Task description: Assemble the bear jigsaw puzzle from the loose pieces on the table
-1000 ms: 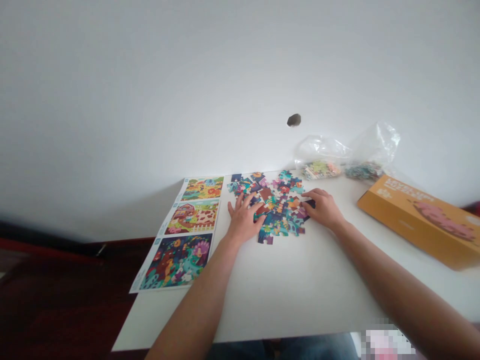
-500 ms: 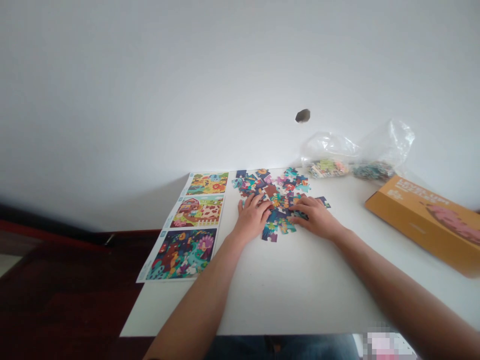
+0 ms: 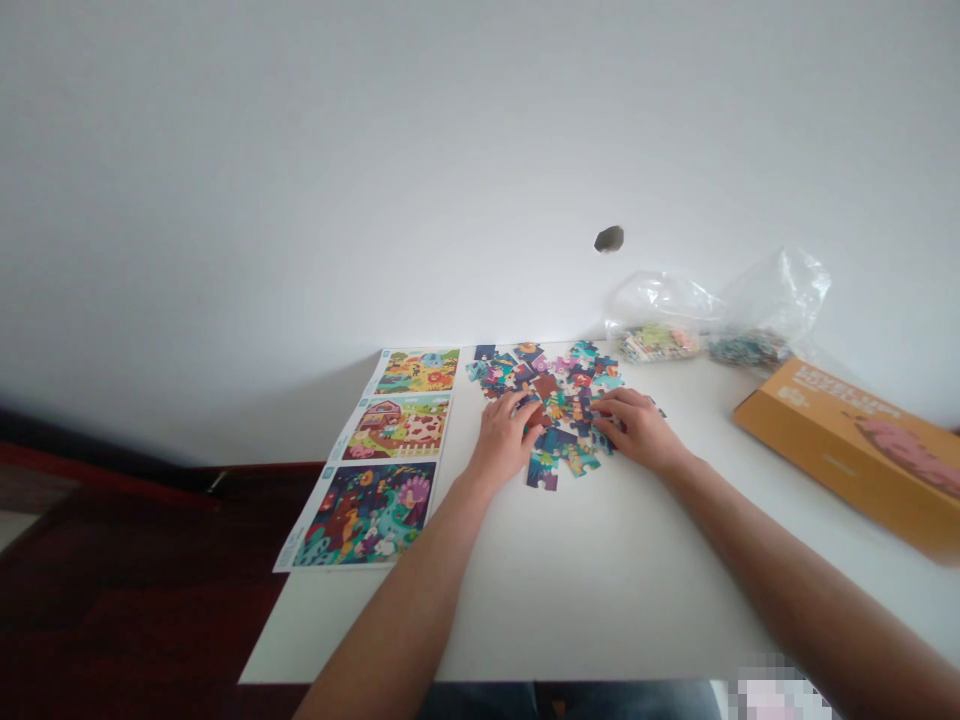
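Observation:
A loose heap of dark, colourful jigsaw puzzle pieces [image 3: 556, 440] lies on the white table, several of them overlapping. My left hand [image 3: 504, 440] rests at the heap's left side, its fingers spread over a brown piece [image 3: 535, 416]. On the opposite side, my right hand [image 3: 637, 430] reaches in with thumb and fingers apart, the fingertips touching pieces near the middle. Left of the heap lies a picture sheet [image 3: 352, 462] with three printed scenes: jungle animals, a farm, and a dark night forest.
An orange puzzle box [image 3: 840, 450] lies at the right. Two clear plastic bags, a left one [image 3: 660, 300] and a right one [image 3: 780, 295], stand against the wall with more pieces inside. The white table's front edge [image 3: 600, 682] is close to my body.
My right hand has shifted slightly right, its fingertips drawing back from the heap's middle. My left hand stays almost in place. The whole view has tilted a little.

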`<state>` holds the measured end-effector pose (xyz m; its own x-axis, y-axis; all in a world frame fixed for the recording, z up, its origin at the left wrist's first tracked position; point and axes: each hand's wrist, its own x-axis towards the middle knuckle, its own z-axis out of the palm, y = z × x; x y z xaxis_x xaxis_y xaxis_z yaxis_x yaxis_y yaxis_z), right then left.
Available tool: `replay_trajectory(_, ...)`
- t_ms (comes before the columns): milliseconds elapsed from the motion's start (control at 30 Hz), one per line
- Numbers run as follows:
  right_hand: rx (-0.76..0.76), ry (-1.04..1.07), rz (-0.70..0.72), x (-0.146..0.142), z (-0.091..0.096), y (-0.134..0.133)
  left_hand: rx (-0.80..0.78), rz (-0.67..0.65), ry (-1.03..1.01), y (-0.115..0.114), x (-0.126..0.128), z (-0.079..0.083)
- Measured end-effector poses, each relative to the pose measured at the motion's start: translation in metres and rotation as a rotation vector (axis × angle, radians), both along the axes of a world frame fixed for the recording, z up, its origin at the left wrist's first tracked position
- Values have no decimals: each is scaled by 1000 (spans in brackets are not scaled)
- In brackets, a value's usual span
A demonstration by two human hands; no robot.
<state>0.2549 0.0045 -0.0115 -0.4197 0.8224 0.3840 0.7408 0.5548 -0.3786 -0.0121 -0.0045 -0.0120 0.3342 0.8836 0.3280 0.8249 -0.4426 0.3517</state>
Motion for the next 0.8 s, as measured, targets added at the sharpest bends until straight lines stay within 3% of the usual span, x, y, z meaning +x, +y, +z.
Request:
replay_trajectory(267, -13, -76, 102, -14, 8, -9, -50, 178, 36, -3, 3, 11)
replay_trajectory(800, -5, -74, 81, -9, -3, -6, -54, 110, 20, -4, 3, 12)
